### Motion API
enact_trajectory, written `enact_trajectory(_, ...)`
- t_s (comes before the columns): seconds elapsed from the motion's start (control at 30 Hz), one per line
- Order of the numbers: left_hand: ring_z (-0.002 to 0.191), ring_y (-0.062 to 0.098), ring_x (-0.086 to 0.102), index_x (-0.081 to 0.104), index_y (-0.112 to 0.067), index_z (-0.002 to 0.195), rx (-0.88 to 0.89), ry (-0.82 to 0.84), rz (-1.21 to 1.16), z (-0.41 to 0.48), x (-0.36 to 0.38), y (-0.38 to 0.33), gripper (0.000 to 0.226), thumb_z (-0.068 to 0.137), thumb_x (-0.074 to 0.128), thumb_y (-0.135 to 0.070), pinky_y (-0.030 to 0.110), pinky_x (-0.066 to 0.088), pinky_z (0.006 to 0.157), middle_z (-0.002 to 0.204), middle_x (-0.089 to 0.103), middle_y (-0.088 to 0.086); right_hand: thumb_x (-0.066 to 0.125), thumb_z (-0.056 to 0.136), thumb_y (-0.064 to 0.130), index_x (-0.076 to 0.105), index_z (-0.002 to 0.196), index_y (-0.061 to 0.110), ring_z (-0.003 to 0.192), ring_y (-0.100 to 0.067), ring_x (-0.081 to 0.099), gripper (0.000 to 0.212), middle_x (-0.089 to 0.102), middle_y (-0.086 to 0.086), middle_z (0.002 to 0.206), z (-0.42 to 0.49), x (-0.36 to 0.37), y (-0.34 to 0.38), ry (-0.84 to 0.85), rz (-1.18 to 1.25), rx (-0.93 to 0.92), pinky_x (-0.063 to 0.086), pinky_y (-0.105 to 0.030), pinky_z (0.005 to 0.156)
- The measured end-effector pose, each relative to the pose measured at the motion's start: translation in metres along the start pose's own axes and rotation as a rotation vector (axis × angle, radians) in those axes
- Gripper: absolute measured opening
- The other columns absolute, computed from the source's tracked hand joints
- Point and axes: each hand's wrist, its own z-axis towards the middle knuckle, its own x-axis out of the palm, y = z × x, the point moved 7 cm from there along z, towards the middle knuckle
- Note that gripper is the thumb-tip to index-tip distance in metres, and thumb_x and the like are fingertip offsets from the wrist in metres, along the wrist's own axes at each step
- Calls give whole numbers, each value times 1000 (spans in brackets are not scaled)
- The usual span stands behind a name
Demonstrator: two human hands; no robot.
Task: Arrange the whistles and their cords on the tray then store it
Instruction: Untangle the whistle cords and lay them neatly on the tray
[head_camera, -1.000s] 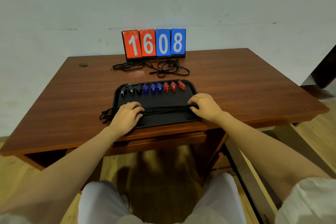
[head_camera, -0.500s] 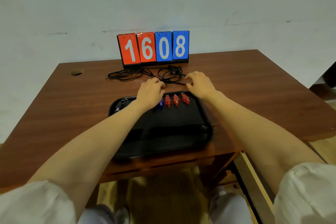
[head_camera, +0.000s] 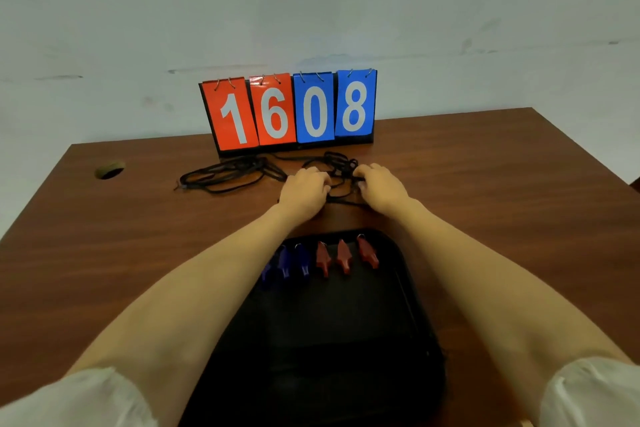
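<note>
Cord tangle point(head_camera: 341, 162) on far table point(head_camera: 485, 191), just before scoreboard point(head_camera: 291, 111), lies between hands; left hand point(head_camera: 304, 189), right hand point(head_camera: 379, 185) both pinch its strands. Looser cord bundle point(head_camera: 225, 175) runs left-right, nearer left hand. Tray point(head_camera: 346, 322), whistles point(head_camera: 343, 256) near side.

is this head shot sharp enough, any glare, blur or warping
Head view: scoreboard digits are sharp, slight glare on a red card's top; wide-angle stretch swells the forearms toward the bottom corners; the black tray is too dark for surface detail; the left hand and right hand on the cords look slightly soft.
</note>
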Motion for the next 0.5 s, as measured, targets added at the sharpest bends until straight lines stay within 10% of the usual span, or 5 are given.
enact_trajectory(0.5, 112, 34, 50, 61, -7, 103, -93, 15, 37, 10, 18, 19, 22, 94, 53, -26, 45, 38, 95, 114, 58, 13, 43, 98, 18, 48, 94, 13, 81, -29, 57, 8, 60, -9, 91, 11, -13, -19, -181, 416, 216, 46, -35, 66)
